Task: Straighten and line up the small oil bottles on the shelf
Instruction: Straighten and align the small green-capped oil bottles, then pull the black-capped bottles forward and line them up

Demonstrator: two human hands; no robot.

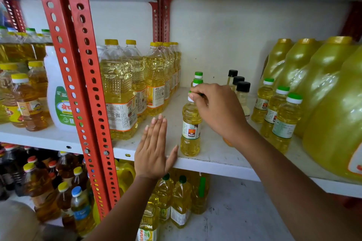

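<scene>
A small oil bottle with a green-and-white cap stands upright near the front edge of the white shelf. My right hand grips its cap from above. Two more small green-capped bottles stand in a row behind it, mostly hidden by my hand. My left hand lies flat and open on the shelf edge, just left of the held bottle, thumb close to its base. A row of black-capped small bottles stands to the right, then three green-capped small bottles.
Tall yellow-capped oil bottles stand in rows on the left of the shelf. Large yellow jugs fill the right side. A red perforated upright divides the shelves. More bottles stand on the lower shelf and on the left bay.
</scene>
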